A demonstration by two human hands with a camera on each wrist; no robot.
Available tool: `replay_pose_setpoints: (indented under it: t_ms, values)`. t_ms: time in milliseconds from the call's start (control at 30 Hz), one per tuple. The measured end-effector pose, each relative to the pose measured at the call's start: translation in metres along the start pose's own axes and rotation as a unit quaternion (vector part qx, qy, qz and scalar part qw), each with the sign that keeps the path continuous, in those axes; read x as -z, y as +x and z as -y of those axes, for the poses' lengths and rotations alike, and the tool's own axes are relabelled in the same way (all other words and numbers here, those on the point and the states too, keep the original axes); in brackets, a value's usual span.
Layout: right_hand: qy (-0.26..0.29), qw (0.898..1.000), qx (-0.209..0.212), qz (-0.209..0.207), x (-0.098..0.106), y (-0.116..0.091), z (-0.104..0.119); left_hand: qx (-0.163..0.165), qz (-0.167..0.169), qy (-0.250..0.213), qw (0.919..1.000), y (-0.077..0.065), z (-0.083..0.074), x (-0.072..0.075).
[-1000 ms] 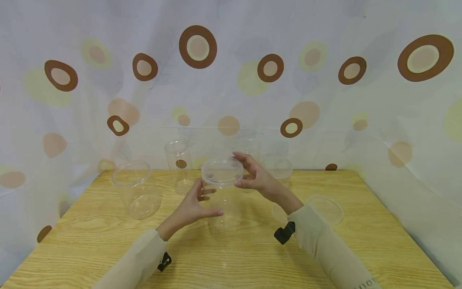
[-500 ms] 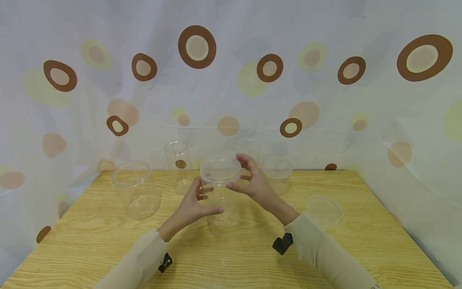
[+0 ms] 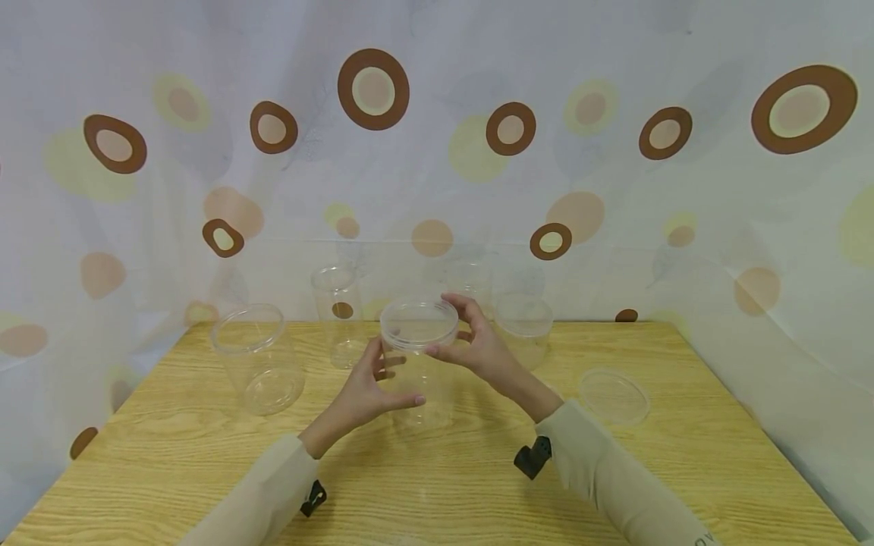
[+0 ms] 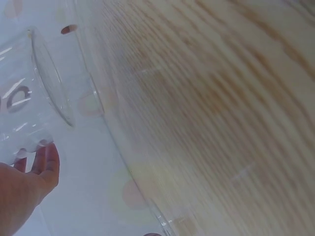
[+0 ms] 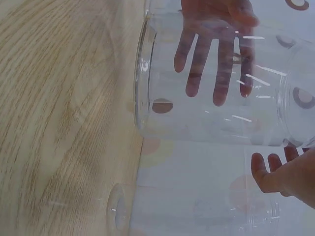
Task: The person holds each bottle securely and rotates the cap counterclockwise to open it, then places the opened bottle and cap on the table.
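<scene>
A large clear plastic jar stands upright mid-table with a clear lid on its top; whether its base touches the wood is hard to tell. My left hand holds its body from the left, thumb across the near side. In the right wrist view, the fingers of the left hand show through the jar wall. On the lid's right edge is my right hand, thumb in front and fingers behind, gripping the rim. The left wrist view has the left hand against the jar.
To the left stands a wide open clear container, with a taller clear one behind. A low clear tub and another tall clear container are behind my right hand. A loose clear lid lies on the wooden table at right.
My right hand has shifted slightly left and nearer, its thumb sliding left along the lid's front rim. The jar has moved only a little, and the left hand keeps its hold.
</scene>
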State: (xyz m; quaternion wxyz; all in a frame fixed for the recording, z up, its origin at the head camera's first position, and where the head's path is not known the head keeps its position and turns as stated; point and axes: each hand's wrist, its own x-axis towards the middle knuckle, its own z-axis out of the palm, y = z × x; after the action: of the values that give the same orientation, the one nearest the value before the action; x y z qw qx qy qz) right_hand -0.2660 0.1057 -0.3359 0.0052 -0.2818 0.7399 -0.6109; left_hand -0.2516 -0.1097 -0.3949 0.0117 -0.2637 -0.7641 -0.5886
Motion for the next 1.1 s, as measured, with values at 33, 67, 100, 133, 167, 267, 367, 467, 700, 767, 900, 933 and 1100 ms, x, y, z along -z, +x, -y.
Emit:
replay_pose_setpoints:
  t_ms: [33,67,100,133,167,267,367,467,700,767,900,933,1100]
  values:
    - [0.008,1.000,0.002,0.010,0.002,0.001,0.000,-0.002,0.001,0.002,1.0000,0.000,0.000,0.000]
    - [0.018,1.000,0.002,0.022,0.003,0.001,-0.001,-0.005,0.003,0.003,1.0000,-0.001,0.000,0.000]
    - [0.030,0.999,0.003,0.035,0.005,0.002,-0.002,-0.009,0.006,0.003,0.9999,-0.001,0.000,0.001]
    - [0.045,0.998,0.002,0.049,0.007,0.003,-0.003,-0.014,0.009,0.003,0.9999,-0.001,0.000,0.001]
    - [0.061,0.996,0.002,0.062,0.009,0.003,-0.004,-0.018,0.012,0.003,0.9998,-0.001,0.000,0.001]
    - [0.108,0.989,-0.002,0.102,0.013,0.005,-0.005,-0.029,0.023,-0.001,0.9993,-0.002,0.000,0.002]
    - [0.132,0.983,0.002,0.131,0.016,0.008,-0.006,-0.034,0.033,-0.009,0.9989,-0.002,-0.001,0.002]
    - [0.141,0.978,0.004,0.154,0.019,0.010,-0.006,-0.034,0.040,-0.015,0.9985,-0.002,-0.002,0.003]
    - [0.142,0.974,-0.009,0.177,0.022,0.010,-0.004,-0.027,0.040,-0.012,0.9988,-0.003,-0.002,0.003]
    - [0.141,0.974,-0.007,0.175,0.022,0.010,-0.005,-0.025,0.038,-0.010,0.9989,-0.003,-0.002,0.003]
    - [0.132,0.980,-0.008,0.145,0.020,0.006,-0.004,-0.016,0.033,-0.008,0.9993,-0.002,-0.002,0.002]
    - [0.126,0.983,-0.008,0.132,0.019,0.005,-0.004,-0.012,0.030,-0.008,0.9994,-0.002,-0.002,0.002]
    - [0.057,0.997,0.007,0.048,0.009,0.001,-0.001,0.002,0.007,-0.005,1.0000,-0.001,0.000,0.002]
